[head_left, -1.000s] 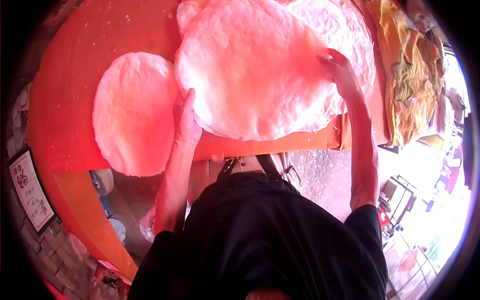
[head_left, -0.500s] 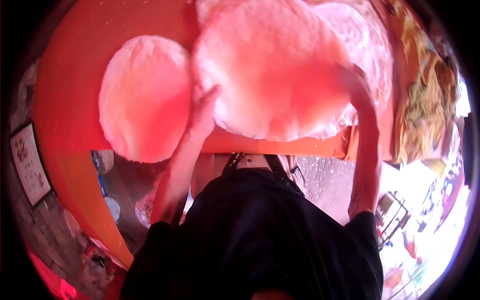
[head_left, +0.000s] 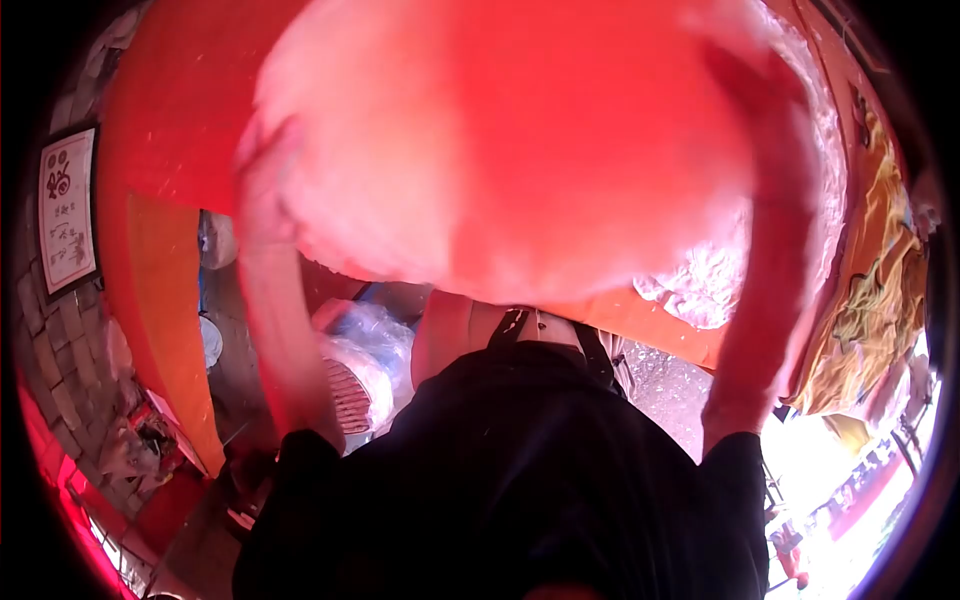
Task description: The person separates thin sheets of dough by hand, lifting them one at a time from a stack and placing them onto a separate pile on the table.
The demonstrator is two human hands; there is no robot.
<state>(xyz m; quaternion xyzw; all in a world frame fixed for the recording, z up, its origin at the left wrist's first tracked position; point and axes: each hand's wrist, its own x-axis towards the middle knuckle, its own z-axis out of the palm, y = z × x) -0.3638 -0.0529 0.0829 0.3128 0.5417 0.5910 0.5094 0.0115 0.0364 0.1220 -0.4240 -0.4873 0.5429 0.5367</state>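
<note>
- The round sheet (head_left: 510, 150), lying flat a second ago, is now raised above the tabletop (head_left: 170, 100).
- Left hand (head_left: 262, 150) and right hand (head_left: 745, 70) grip its opposite rims.
- A second sheet (head_left: 715, 280) lies at the tabletop's near edge.

Black short-sleeved shirt (head_left: 520, 470) across torso and shoulders, sleeves ending at the upper arms, forearms uncovered, left hand (head_left: 262, 150) and right hand (head_left: 745, 75) bare, dark straps (head_left: 520, 325) at the waist

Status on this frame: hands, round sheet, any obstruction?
Left hand and right hand grip opposite edges of the large round white sheet, motion-blurred. Sheet held above the orange table. Another sheet beneath, at right.
</note>
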